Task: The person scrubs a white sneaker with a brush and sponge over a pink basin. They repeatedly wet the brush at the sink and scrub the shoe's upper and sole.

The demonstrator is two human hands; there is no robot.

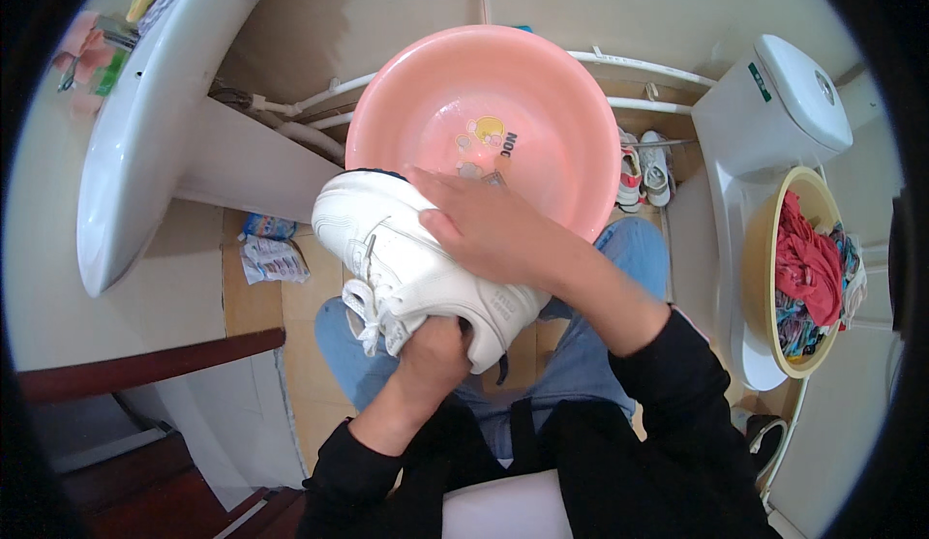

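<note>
A white lace-up sneaker (406, 249) is tilted on its side over the near left rim of a pink plastic basin (580, 198). My left hand (435, 354) reaches into the shoe's opening and holds it up from inside; its fingers are hidden in there. Flat along the side of the shoe near the sole lies my right hand (486, 230), its fingers stretched towards the toe. The basin has a cartoon print and lettering on its bottom.
On the left stand a white pedestal washbasin (152, 125) and detergent bags (274, 257) on the floor. White pipes (653, 69) run behind the pink basin. To the right are sneakers (655, 169), a toilet (762, 125) and a yellow tub (758, 278) of clothes on it.
</note>
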